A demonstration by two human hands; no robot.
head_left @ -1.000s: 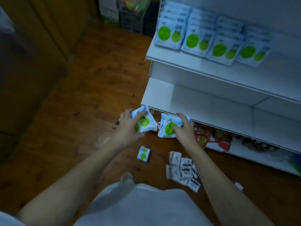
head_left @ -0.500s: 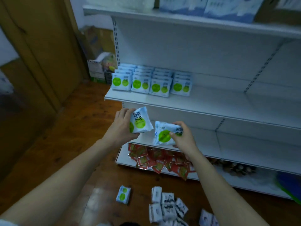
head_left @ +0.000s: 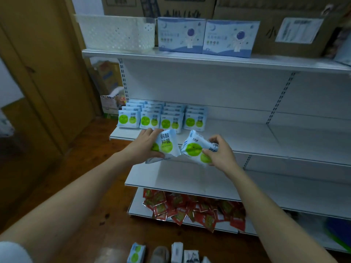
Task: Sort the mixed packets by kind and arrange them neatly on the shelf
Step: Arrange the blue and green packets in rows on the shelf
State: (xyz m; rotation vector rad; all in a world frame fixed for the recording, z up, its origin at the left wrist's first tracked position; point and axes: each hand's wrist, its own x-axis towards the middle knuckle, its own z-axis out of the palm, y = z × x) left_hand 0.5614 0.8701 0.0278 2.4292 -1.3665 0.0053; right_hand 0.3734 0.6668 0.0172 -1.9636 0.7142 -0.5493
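two white packets with green circles held up before the shelf (head_left: 247, 137): one (head_left: 167, 145) upright in the left hand (head_left: 145, 147), one (head_left: 196, 149) tilted in the right hand (head_left: 221, 152); matching packets in four rows (head_left: 161, 118) on the shelf behind

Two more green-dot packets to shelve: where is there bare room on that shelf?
Free: the middle shelf right of the green-dot packet rows, and the bare shelf below. Crowded: the red sachet pile on the bottom shelf.

Single head-worn wide-angle view, facing forward and slightly down, close to white shelving (head_left: 247, 147)
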